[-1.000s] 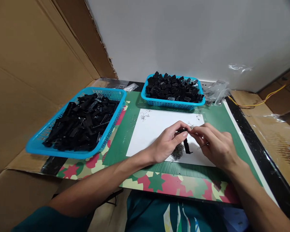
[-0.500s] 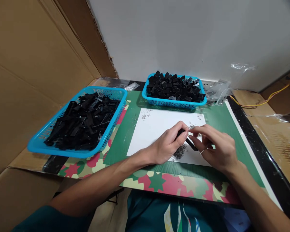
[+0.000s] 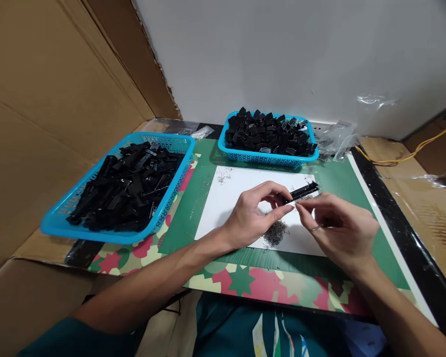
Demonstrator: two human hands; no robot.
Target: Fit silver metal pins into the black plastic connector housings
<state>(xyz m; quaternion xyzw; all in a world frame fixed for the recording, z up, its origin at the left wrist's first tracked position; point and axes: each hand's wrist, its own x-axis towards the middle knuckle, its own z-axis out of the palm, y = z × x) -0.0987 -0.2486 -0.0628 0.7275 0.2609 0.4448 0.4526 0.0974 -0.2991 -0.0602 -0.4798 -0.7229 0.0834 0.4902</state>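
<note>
My left hand grips a slim, long black plastic part between fingers and thumb, its far end pointing right and up. Close by, my right hand, with a ring on one finger, has thumb and forefinger pinched together at the side of the part; whatever is between those fingertips is too small to make out. Beneath the hands lies a white sheet, bearing a dark heap of tiny wire-like metal pieces. More such bits are scattered at the sheet's upper left corner and behind the right fingers.
A blue basket of long black parts stands left. Another blue basket at the back holds short black pieces. Clear plastic bags and a yellow cable lie back right. Cardboard walls the left side.
The black part has turned in my left hand, from slanting down to the right to pointing up and right. The left fingers have spread wider, and my right hand has shifted slightly right.
</note>
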